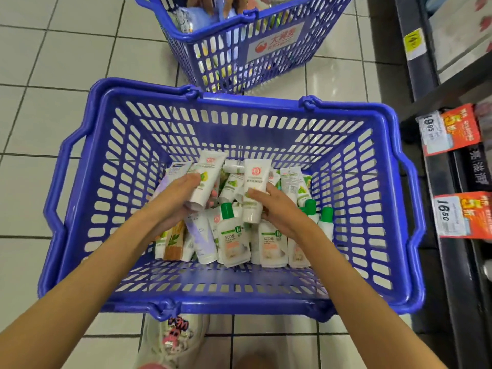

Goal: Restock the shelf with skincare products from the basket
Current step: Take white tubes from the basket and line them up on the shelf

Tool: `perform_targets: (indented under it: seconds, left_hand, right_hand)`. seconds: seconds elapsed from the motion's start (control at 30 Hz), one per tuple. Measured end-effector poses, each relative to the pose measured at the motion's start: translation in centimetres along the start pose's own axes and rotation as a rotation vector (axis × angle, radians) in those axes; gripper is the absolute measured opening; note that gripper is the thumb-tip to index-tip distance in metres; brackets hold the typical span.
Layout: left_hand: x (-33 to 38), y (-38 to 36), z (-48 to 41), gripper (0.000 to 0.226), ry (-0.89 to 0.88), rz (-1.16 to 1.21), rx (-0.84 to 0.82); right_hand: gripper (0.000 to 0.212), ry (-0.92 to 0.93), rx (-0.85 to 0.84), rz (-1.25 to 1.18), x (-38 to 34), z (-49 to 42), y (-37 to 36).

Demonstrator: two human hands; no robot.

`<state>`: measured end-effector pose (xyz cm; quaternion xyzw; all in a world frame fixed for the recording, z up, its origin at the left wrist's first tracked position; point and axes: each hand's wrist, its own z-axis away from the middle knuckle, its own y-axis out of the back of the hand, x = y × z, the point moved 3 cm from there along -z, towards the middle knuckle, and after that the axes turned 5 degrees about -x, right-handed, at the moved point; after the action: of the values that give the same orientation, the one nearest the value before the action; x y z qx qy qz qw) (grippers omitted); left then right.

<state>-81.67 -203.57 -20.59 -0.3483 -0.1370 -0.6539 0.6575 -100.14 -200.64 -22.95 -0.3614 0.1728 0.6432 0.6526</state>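
A blue plastic basket (80, 187) stands on the tiled floor below me. Its bottom is covered with several white skincare tubes and green-capped bottles (233, 235). My left hand (175, 198) reaches into it and grips a white tube (206, 179) with a red logo and a green leaf print. My right hand (277, 206) is curled around a second white tube (254, 190) of the same brand, held upright. The shelf (452, 155) runs along the right edge of the view.
A second blue basket (239, 49) with packets stands farther ahead, with another person's hand in it at the top edge. Red and white price tags (458, 217) hang on the dark shelf edges. My shoe (173, 339) shows below the near basket.
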Motion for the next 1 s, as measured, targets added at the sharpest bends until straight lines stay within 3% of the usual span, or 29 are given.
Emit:
perform_targets:
  seconds: [0.2,0.3,0.47,0.6,0.73,0.8,1.0]
  left_hand:
    - [-0.3,-2.3,3.0,0.017,-0.038,0.025,-0.143]
    - [-0.3,-4.3,5.4,0.017,-0.053,0.040,-0.194]
    - [-1.3,-8.5,11.8,0.023,-0.118,-0.114,-0.335]
    - [-2.1,-13.4,19.2,0.021,-0.261,-0.280,-0.509]
    - [-4.0,-20.0,25.9,0.023,-0.427,-0.544,-0.555]
    - [-6.3,-24.5,28.7,0.016,-0.399,-0.521,-0.715]
    - [-18.6,-35.4,36.9,0.027,-0.260,-0.570,-1.194]
  right_hand:
    - [0.022,0.083,-0.030,-0.346,-1.6,3.3,-1.0]
    - [0.012,0.137,-0.038,-0.541,-2.0,6.8,-1.9]
    - [0.008,0.366,0.008,-0.584,-0.8,16.3,-3.0]
    - [0.010,0.532,0.174,-0.576,1.9,27.4,-2.8]
    - [0.016,0.629,0.338,-0.618,5.1,38.4,-1.5]
    - [0.015,0.682,0.426,-0.652,7.1,43.3,-0.7]
    - [0.017,0.914,0.846,-0.765,18.1,56.2,0.6]
